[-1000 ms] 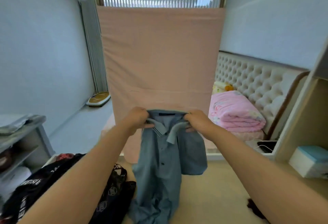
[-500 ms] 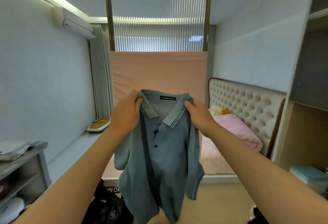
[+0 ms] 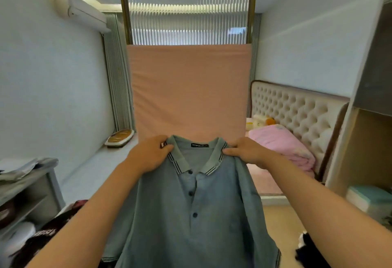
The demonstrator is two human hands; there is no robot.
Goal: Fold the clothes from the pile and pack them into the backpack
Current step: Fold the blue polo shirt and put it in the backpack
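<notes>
A grey-blue polo shirt (image 3: 197, 221) with a striped collar and dark buttons hangs in front of me, spread flat and facing me. My left hand (image 3: 148, 155) grips its left shoulder beside the collar. My right hand (image 3: 248, 153) pinches the right shoulder at the same height. A pile of dark clothes (image 3: 42, 238) with white lettering lies low at the left, partly hidden by my left arm. No backpack shows in the view.
A pink upright mattress (image 3: 191, 89) stands straight ahead. A bed with a tufted headboard (image 3: 297, 115) and a folded pink blanket (image 3: 280, 146) is at the right. Grey shelves (image 3: 27, 185) stand at the left, a wooden cabinet (image 3: 364, 151) at the right. A dark garment (image 3: 305, 248) lies on the floor.
The shirt, bunched and low a second ago, was lifted and now hangs spread wide. My hands have moved apart from the collar to the shoulders. The view tilted up, then slightly down.
</notes>
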